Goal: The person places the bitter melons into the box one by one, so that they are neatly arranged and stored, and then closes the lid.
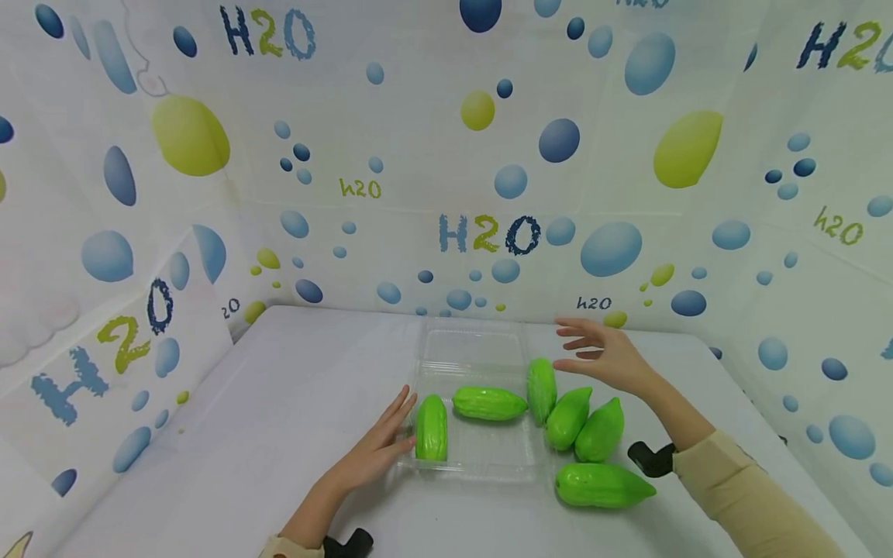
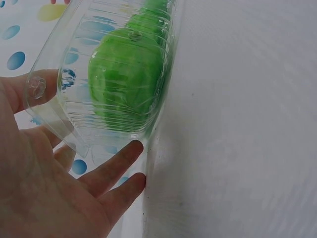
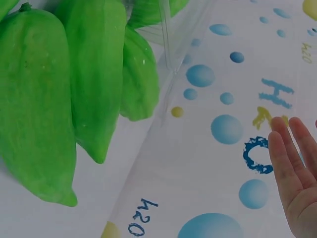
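On the white table [image 1: 279, 380], two ridged green gourds [image 1: 490, 404] lay inside the clear clamshell box [image 1: 491, 447], four beside its right wall. The left hand [image 1: 377, 444] was spread-fingered at its left wall; the right hand [image 1: 608, 356], fingers parted, held nothing. Light bracing seemed wise against sliding.

White wall sheeting [image 1: 418, 147], seen from where I stand, encloses the far side and both flanks of a white table [image 1: 307, 372]. Printed on it: blue drops [image 1: 611, 249], yellow-green drops [image 1: 477, 110] and "H2O" lettering [image 1: 486, 235] in mixed sizes. Faint creases cross the sheeting; light is soft.
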A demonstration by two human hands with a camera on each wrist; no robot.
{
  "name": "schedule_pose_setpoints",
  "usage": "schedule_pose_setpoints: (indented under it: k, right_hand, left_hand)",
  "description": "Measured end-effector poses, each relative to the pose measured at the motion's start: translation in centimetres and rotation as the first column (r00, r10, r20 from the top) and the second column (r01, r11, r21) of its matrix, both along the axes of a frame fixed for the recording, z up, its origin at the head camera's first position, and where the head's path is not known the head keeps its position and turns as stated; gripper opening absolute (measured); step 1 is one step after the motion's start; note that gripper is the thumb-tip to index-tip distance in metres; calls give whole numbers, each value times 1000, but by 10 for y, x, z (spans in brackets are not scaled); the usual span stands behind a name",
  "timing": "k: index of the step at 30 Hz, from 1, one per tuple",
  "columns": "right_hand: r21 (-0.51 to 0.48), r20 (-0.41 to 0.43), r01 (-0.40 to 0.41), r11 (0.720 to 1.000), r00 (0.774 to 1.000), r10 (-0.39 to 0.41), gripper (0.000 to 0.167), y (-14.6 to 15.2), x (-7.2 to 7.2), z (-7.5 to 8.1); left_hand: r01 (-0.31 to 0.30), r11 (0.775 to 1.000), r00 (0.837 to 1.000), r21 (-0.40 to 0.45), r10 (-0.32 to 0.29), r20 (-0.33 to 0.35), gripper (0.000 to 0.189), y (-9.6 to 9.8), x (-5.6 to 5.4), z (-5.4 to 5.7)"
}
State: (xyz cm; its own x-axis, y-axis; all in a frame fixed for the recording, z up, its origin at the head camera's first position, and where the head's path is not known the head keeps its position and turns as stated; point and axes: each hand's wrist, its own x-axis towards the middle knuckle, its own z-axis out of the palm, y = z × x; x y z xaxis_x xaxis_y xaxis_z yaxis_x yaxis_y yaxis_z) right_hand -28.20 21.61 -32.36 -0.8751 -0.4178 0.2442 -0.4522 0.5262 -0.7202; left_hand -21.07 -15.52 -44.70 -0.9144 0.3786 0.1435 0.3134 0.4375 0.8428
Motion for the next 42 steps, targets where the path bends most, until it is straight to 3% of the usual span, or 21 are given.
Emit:
schedule_pose_setpoints:
  k: [24,42]
  right_hand:
    - [-6,-25,15,1000,1000,-15,63,39,8,-1]
    - [46,-60,50,998,997,-48,66,66,13,-6]
  left_hand:
    - [-6,1000,1000,-20,6,-14,63,0,0,1]
    - [-6,1000,1000,-3,6,-5,63,0,1,2]
